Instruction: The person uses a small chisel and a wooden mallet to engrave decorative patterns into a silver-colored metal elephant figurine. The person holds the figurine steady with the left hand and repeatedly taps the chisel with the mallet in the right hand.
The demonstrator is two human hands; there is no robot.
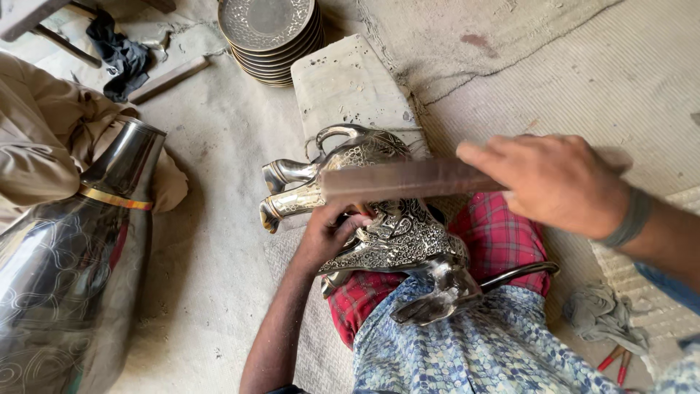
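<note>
An engraved metal animal figure [386, 233] lies on its side across my lap, its legs pointing left. My left hand [328, 233] presses against the figure's body, its fingers curled as if pinching a small tool that I cannot make out. My right hand [554, 182] grips a brown wooden bar [401, 180], blurred with motion, held level just above the figure. A red checked cloth [503, 241] lies under the figure on my knee.
A stack of engraved metal plates [271, 33] sits at the top. A stone slab [350, 87] lies beyond the figure. A large dark metal vase [65, 270] stands at left beside another person's sleeve [44, 138]. A grey rag [601, 314] and red-handled pliers [616, 362] lie at right.
</note>
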